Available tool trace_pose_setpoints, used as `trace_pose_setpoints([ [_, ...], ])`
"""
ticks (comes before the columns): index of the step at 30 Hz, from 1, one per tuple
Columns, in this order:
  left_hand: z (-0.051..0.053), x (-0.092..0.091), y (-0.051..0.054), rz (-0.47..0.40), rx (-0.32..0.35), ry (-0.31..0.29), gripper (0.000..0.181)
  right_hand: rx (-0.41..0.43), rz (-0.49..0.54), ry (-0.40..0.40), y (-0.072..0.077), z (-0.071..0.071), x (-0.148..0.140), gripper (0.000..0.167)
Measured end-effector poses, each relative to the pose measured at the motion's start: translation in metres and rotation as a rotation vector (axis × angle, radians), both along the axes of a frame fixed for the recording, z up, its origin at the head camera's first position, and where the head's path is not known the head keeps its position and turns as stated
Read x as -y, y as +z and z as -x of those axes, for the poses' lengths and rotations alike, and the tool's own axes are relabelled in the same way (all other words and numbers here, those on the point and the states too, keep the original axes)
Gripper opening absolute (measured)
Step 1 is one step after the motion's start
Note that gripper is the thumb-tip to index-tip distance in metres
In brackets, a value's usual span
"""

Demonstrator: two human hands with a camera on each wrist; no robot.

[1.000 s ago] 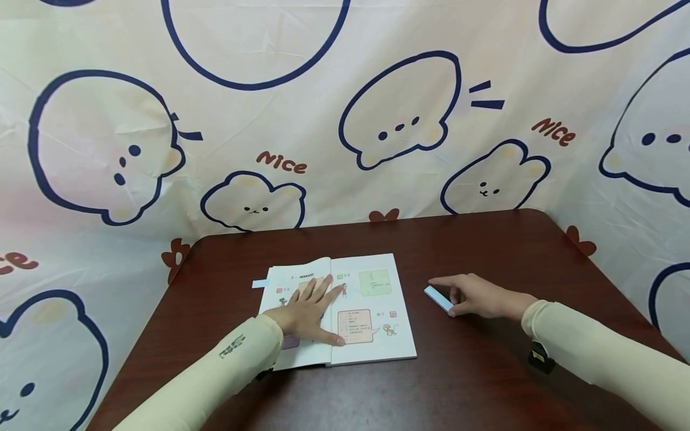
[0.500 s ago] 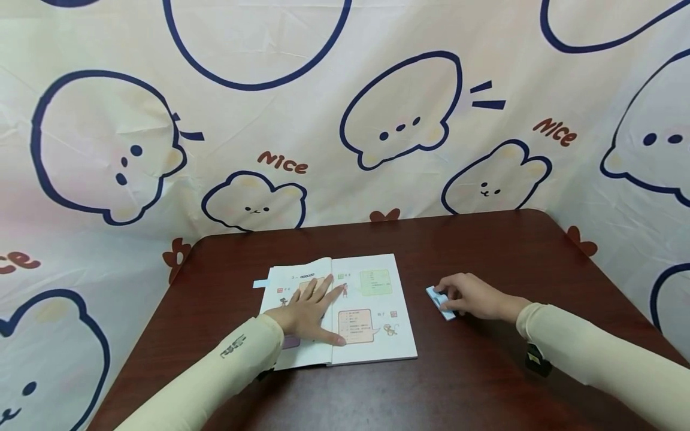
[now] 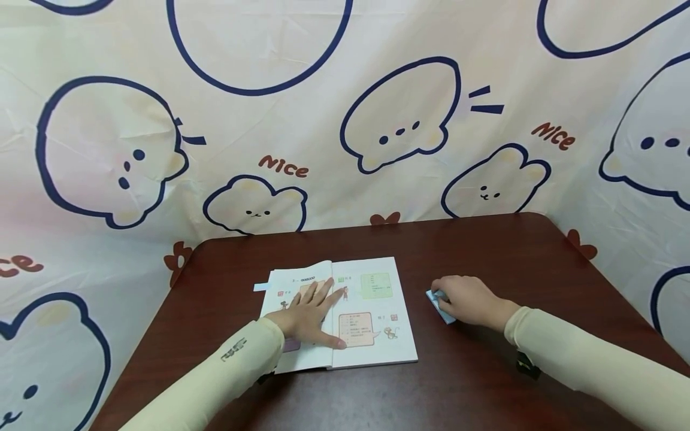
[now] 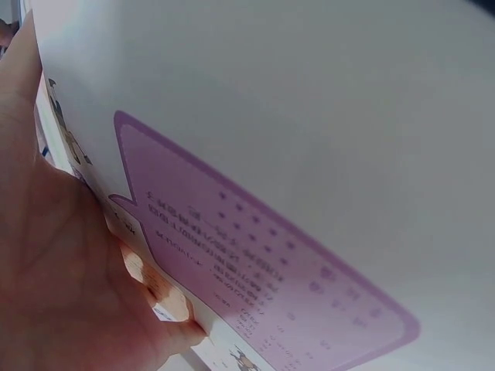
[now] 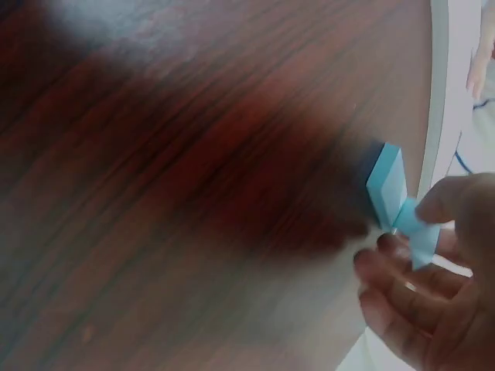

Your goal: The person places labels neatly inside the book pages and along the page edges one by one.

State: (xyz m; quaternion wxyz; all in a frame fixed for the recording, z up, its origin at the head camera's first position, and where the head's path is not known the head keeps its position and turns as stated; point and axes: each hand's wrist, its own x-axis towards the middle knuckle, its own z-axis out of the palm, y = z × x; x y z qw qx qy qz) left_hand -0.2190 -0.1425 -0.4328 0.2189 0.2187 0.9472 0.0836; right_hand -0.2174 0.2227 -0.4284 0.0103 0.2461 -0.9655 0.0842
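Observation:
An open book [image 3: 400,344] with coloured text boxes and small drawings lies on the table. My left hand [image 3: 306,317] rests flat across its left page and centre fold, fingers spread. In the left wrist view, a purple speech box [image 4: 232,255] shows beside the palm. To the right of the book is a narrow light-blue sticky note pad [image 3: 442,308]. My right hand [image 3: 470,299] is over it. The right wrist view shows the thumb and fingers pinching a blue sticky note [image 5: 424,246], bent up from the pad [image 5: 389,185] at one end.
A light-blue tab [image 3: 260,287] sticks out from the book's left edge. The dark brown table [image 3: 366,401] has rounded far corners and meets a cloth [image 3: 334,197] printed with cartoon bears behind and at the sides.
My right hand has gone from touching the pad's ends to curling over it and pinching a note, drawing slightly toward me. The left hand stays on the book.

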Motion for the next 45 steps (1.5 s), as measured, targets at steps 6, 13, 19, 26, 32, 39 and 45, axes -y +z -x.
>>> trace_pose_setpoints([
  [6,-0.001,0.001,0.000,-0.005,-0.001,0.004,0.115,-0.206,-0.132,0.077,-0.007,0.000,0.011,0.010],
  [13,-0.002,0.001,-0.002,-0.012,0.003,0.001,0.115,-0.244,-0.183,0.104,-0.010,0.003,0.013,0.015],
  [19,-0.003,0.002,-0.002,-0.009,0.002,0.008,0.115,-0.070,-0.101,0.053,-0.002,0.008,0.014,0.027],
  [26,-0.003,0.002,-0.002,-0.009,0.008,0.002,0.115,0.161,0.055,-0.029,0.002,0.014,0.011,0.021],
  [32,-0.003,0.001,-0.001,-0.013,0.001,0.003,0.114,0.244,0.202,-0.057,-0.003,0.019,0.006,0.034],
  [39,-0.003,0.001,0.001,-0.015,-0.001,0.001,0.114,0.210,0.293,-0.028,-0.011,0.022,-0.001,0.031],
  [45,-0.003,0.000,0.001,-0.014,-0.004,0.003,0.114,0.188,0.367,-0.035,-0.015,0.026,-0.004,0.017],
])
